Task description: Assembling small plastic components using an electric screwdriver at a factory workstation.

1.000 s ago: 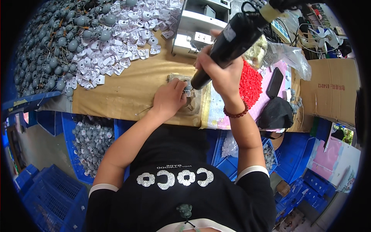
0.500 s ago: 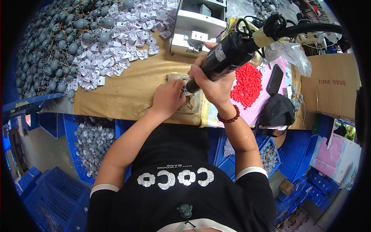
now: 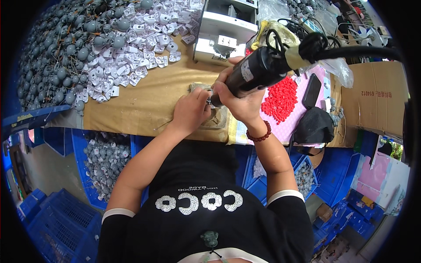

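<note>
My right hand (image 3: 240,98) is wrapped around a black electric screwdriver (image 3: 256,70), which is tilted so its tip points down and left. A thick black cable runs from its upper end toward the right. My left hand (image 3: 191,109) is closed with its fingertips at a small part by the screwdriver's tip; my fingers hide most of that part, so its kind cannot be made out. Beneath both hands lies a worn, tan block-like fixture (image 3: 218,119) on the table.
Grey round parts (image 3: 61,72) and white plastic pieces (image 3: 125,57) are heaped at the left. A white-and-grey machine (image 3: 226,33) stands behind my hands. Small red pieces (image 3: 279,100), a black phone (image 3: 312,90), a black cap-like item (image 3: 315,126) and a cardboard box (image 3: 372,96) are at the right.
The screwdriver's upper end has tipped lower and to the right, its cable shifting along. My right hand has turned slightly with it; my left hand stays in place.
</note>
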Tool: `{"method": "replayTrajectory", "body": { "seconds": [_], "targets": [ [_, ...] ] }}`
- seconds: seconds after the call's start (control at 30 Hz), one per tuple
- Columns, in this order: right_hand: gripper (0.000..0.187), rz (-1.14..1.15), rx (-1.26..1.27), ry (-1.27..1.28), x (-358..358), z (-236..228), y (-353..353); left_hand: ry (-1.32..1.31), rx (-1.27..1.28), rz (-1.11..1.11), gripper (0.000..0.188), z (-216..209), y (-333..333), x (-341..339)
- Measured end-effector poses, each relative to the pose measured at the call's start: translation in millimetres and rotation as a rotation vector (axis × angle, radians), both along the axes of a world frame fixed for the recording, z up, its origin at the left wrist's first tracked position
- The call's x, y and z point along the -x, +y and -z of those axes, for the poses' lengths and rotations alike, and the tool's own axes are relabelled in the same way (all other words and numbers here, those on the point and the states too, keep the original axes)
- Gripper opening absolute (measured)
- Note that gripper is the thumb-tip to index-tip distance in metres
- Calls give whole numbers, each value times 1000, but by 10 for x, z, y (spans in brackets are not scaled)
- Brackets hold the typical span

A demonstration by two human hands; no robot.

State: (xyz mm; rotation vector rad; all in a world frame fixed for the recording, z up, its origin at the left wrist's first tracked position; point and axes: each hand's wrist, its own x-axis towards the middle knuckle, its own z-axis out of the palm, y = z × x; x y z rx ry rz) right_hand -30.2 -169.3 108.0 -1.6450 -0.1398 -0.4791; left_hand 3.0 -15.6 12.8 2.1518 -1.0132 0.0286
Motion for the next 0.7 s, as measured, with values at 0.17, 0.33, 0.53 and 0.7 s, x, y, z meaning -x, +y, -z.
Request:
{"method": "replayTrajectory", "body": {
  "seconds": [0.17,0.33,0.53,0.7],
  "targets": [
    [45,-53,-104,54,156,126,-2,28,-59,19,36,-71,32,-22],
    [41,-125,-208,7,204,168,-21,75,-89,11,34,-76,16,-18],
    [40,-127,30,-19,232,168,-46,131,-106,17,33,-116,2,-24],
    [42,-125,-71,10,229,123,-9,127,-71,9,32,-93,7,-38]
  ]
}}
